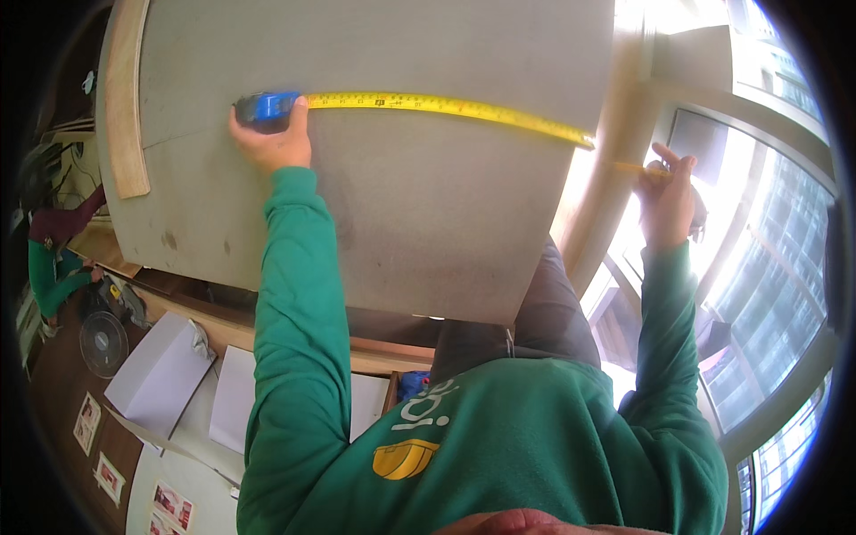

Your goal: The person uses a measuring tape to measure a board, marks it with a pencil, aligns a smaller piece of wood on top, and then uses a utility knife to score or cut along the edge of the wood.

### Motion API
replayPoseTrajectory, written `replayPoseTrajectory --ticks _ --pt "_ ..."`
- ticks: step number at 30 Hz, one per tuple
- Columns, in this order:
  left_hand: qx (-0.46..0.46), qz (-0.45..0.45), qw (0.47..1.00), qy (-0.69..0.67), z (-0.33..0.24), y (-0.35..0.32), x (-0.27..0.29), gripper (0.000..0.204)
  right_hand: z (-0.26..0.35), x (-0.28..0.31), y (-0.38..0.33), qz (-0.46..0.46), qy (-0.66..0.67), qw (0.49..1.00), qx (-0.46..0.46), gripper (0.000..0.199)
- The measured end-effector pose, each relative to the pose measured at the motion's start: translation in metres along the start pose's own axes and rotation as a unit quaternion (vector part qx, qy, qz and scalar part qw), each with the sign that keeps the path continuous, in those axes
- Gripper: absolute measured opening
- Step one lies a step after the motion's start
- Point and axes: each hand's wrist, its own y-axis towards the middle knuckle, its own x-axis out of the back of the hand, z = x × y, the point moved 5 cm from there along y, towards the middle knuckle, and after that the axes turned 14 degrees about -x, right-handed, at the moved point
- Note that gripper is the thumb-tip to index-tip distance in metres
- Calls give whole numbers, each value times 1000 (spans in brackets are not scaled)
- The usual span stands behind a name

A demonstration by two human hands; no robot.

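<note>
My left hand is wrapped round a blue and black tape measure on a large grey board. From its case the yellow blade runs out to the right across the board, its tip lying at the board's right edge. Beyond that edge is my right hand, apart from the blade and against bright window light. Its fingers pinch a thin yellow stick, which looks like a pencil and points left toward the blade's tip.
A pale wooden strip lies along the board's left side. White panels and printed sheets are at lower left, near a round disc. Another person's green sleeve shows at far left. Windows fill the right side.
</note>
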Motion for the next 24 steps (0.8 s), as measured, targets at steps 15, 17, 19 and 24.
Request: replayPoseTrajectory --ticks 15,17,19,24 --pt "51 22 998 -12 -12 -1 3 102 11 -7 10 37 11 994 99 22" --pt "52 36 998 15 -16 -2 3 102 12 -24 -2 53 14 994 94 22" --pt "57 31 998 3 -16 -2 2 102 9 -47 -8 65 24 992 102 17" --pt "53 25 998 -20 -13 -1 2 100 -9 -100 -1 200 -74 973 88 13"
